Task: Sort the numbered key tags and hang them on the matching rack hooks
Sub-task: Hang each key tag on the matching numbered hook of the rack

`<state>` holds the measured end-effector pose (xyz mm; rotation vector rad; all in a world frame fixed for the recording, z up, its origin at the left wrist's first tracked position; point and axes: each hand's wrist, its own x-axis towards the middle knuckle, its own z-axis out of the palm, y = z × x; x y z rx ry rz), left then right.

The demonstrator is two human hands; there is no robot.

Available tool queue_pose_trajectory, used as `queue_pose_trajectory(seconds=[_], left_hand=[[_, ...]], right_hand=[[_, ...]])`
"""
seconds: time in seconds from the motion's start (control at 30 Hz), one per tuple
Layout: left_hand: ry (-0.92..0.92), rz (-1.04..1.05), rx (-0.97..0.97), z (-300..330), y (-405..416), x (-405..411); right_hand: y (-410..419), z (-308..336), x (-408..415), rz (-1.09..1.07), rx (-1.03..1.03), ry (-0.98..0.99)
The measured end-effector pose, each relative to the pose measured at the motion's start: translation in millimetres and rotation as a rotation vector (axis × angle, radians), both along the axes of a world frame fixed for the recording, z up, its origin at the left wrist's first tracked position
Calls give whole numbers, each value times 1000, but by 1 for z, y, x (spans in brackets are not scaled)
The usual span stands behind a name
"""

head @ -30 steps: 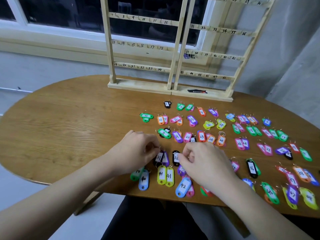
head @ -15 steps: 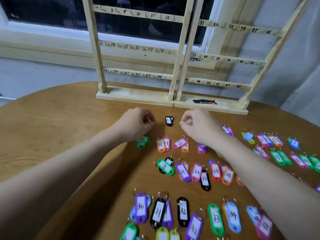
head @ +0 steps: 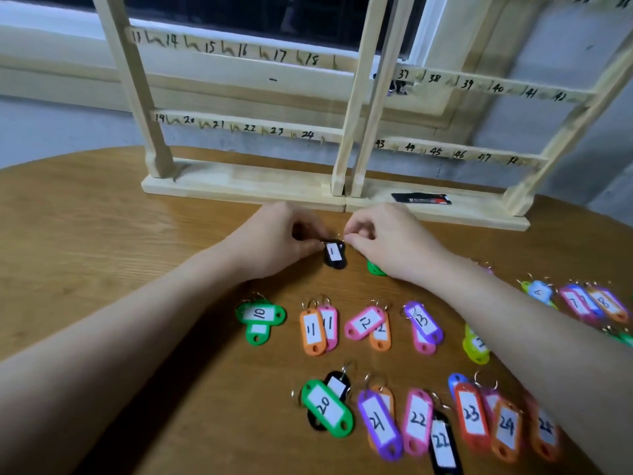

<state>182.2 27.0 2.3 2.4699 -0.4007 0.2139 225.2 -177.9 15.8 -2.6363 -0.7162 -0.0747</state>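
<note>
1. Black oblong plastic tag "1", white paper label, lies on grained wooden table, near pale wooden rack.
2. Left hand and right hand, fingers curled, pinch its top end.

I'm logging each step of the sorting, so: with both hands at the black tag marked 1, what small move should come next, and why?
Probably lift the black tag marked 1 off the table by its ring. Both the left hand and the right hand have their fingers closed in at the tag's top end, and it still lies flat. The rack shows only rows from 13 up here, so hook 1 must be higher.
</note>
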Motion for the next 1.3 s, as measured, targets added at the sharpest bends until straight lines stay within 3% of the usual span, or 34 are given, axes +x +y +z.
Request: queue_pose_trajectory(seconds=[0.37, 0.73, 1.3], left_hand=[[-89, 65, -32, -13, 4, -3], [-91, 99, -274, 20, 12, -19], [-184, 206, -217, 227, 63, -147]], right_hand=[[3, -1, -5, -16, -13, -8], [10, 39, -19, -46, 222, -30], [51, 210, -124, -2, 533, -21]])
